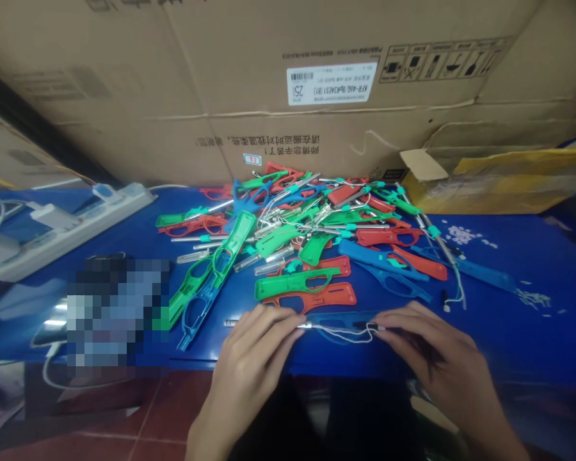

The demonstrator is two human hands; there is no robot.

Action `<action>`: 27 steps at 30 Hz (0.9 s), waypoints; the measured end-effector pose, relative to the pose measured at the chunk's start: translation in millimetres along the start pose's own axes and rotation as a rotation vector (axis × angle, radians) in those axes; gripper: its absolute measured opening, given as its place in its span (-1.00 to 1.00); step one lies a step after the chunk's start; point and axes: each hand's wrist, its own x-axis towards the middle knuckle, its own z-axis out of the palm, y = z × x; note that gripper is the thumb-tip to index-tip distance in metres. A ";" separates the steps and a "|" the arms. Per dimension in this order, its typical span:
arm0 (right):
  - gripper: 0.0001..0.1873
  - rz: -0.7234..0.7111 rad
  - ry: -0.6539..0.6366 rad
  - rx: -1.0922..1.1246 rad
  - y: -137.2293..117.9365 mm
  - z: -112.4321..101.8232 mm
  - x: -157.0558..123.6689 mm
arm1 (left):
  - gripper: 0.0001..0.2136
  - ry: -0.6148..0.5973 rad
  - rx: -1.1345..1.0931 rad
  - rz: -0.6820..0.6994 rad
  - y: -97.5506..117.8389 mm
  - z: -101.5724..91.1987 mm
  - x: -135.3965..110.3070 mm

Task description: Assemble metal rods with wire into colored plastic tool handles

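Note:
My left hand [264,349] is closed around a thin metal lighter tube [231,323], whose ends poke out on both sides of the fingers. White wires [348,337] run from the tube across to my right hand [439,346]. That hand pinches a small black igniter piece [365,326] with a white end. Behind the wires, a blue plastic lighter handle shell [338,318] lies at the table's front edge, partly hidden by the hands. Just beyond it rest an orange handle shell [333,302] and a green handle shell [281,286].
A heap of coloured lighter shells and metal tubes [292,224] covers the middle of the blue table [388,371]. Cardboard boxes [173,77] stand behind. A power strip [77,224] and a phone [50,323] are at left; small white pieces [461,235] lie at right.

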 end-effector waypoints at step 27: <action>-0.95 0.054 -0.017 -0.140 -2.8 7.8 -4.2 | -0.77 -0.037 0.025 -0.053 1.4 0.6 3.4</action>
